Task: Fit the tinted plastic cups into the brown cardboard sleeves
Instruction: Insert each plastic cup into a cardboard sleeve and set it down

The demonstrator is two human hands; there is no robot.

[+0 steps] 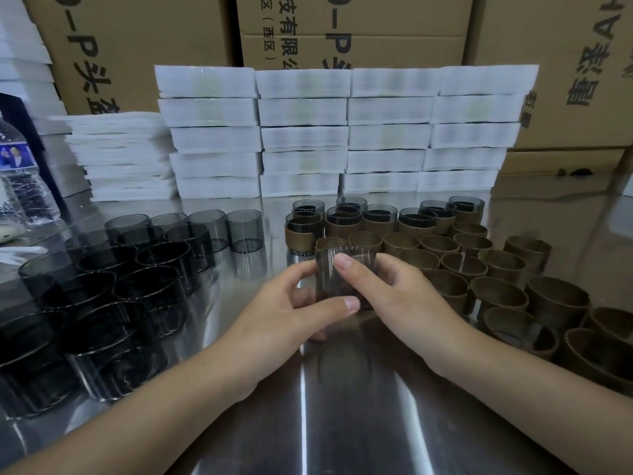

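Gripping one tinted cup (344, 279) at centre, just above the steel desk (308, 423): left hand (291, 313) with thumb curled along its lower edge, right hand (394, 289) with a fingertip pressed on its upper wall and other fingers wrapped behind. Cannot tell whether already sleeved. To the left, standing in rows on the desk, bare cups (113, 286). To the right, empty sleeves (496, 293), upright and close together. Behind the hands, a row of sleeved cups (376, 217). Further back, stacks of white foam trays (342, 132) against cartons (137, 46); at far left, a bottle (20, 180).
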